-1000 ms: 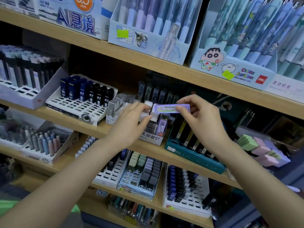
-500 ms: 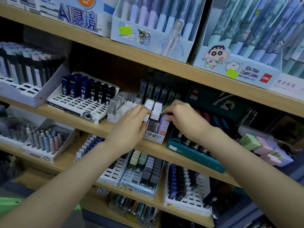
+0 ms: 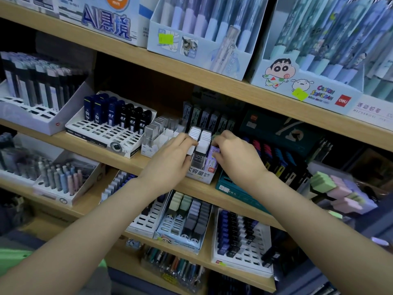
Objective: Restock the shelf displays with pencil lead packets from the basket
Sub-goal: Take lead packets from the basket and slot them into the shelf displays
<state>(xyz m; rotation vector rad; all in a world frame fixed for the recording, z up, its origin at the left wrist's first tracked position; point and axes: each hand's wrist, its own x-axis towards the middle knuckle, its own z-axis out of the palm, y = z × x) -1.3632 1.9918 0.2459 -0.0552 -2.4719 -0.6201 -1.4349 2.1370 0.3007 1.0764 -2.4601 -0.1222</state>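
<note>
Head view: the right hand covers the top of the purple packet, fingertips hidden, thumb and fingers curled onto it. That packet stands upright in the right row of a small box on the middle shelf. White-capped packets fill the box's other rows. The left hand curls round the left row, hiding its front. A white tray to the left holds dark packets, their print blurred.

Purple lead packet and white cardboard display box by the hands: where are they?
Purple lead packet (image 3: pixel 213 158): head view, printed front face.
White cardboard display box (image 3: pixel 200 173): head view, front panel with lettering.
</note>
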